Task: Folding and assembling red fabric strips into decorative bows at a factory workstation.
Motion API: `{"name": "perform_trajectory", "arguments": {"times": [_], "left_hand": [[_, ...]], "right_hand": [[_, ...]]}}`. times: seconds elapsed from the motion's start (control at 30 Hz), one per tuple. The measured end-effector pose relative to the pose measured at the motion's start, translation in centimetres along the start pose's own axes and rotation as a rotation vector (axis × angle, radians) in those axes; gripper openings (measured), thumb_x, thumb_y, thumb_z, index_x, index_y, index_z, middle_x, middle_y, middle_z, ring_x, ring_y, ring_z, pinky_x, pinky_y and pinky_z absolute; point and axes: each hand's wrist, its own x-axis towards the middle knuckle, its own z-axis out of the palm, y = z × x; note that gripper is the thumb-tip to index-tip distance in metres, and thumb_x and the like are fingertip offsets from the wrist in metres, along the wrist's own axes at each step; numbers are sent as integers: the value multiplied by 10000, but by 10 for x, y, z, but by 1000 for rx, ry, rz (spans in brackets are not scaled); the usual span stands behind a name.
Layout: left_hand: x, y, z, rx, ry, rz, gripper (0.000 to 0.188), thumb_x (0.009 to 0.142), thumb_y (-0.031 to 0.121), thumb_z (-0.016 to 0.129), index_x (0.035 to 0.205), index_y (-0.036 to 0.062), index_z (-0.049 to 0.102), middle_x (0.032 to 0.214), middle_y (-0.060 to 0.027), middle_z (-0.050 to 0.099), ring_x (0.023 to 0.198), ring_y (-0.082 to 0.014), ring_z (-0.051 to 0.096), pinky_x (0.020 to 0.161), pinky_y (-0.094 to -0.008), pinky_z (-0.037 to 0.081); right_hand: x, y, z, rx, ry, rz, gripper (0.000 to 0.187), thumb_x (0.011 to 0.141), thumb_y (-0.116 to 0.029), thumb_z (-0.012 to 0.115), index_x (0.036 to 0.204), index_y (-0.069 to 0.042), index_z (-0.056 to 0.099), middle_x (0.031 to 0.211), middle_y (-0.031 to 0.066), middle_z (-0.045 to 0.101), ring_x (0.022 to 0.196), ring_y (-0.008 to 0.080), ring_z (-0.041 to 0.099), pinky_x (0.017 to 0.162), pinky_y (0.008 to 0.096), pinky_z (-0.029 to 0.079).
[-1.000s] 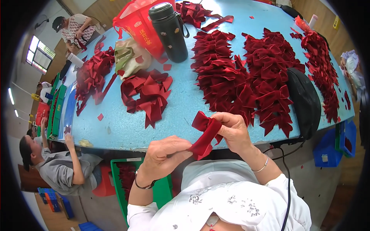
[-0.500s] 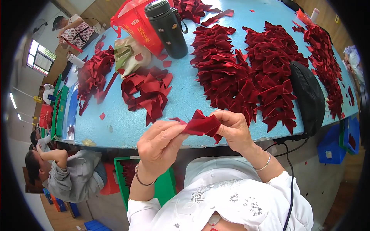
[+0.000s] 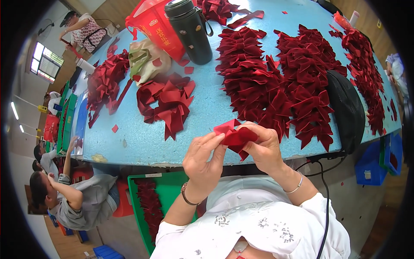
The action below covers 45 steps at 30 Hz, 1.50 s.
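Note:
Just above the table's near edge I hold a dark red velvet ribbon bow (image 3: 239,139) between both hands. My right hand (image 3: 264,149) pinches its right side between thumb and fingers. The fingers of my left hand (image 3: 204,158) are closed on its left side, where a lighter red face of the ribbon shows. My fingertips hide part of the bow. Beyond my hands a loose heap of cut red ribbon (image 3: 172,101) lies on the blue table (image 3: 207,95). Long rows of red bows (image 3: 250,73) lie to the right of it.
A black bottle (image 3: 192,36) stands by a red bag (image 3: 148,21) and a pale cloth bag (image 3: 148,62). A black pouch (image 3: 346,112) with a cable (image 3: 326,207) lies right. A green crate (image 3: 172,177) holding bows is below left. A person in grey (image 3: 88,196) sits left.
My left hand has shifted right, closer to my right hand, and the bow has turned, showing its lighter face. At left, the person in grey has raised an arm toward the table.

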Motion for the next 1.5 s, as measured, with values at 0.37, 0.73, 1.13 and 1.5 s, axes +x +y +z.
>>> {"name": "perform_trajectory", "arguments": {"times": [0.37,0.73,1.13,1.5], "left_hand": [[5,2,-9,7,-54,-100,206,743,-11,746,943,9,697,904,-113,664,701,-170,601,600,-247,458],[-3,2,1,72,37,-36,279,705,-45,744,972,20,697,915,-131,666,741,-220,618,633,-282,497],[5,7,2,-23,-118,-153,279,706,-27,757,977,-9,695,927,-115,676,790,-174,616,684,-267,485],[-6,1,10,-2,-54,-183,248,673,-26,751,907,2,674,851,-114,647,743,-264,588,639,-325,476]], "right_hand": [[-1,7,0,-78,-14,-83,211,770,59,636,980,49,642,920,71,624,721,93,569,586,209,486],[-1,9,2,-86,-11,-138,188,816,28,631,1003,42,635,920,85,608,704,92,573,530,203,486],[6,11,-2,-322,28,-230,229,772,130,572,970,33,634,865,84,597,656,105,575,516,221,483],[1,13,-1,-423,49,-254,220,753,142,570,921,23,647,857,75,600,638,113,573,507,238,468]]}}
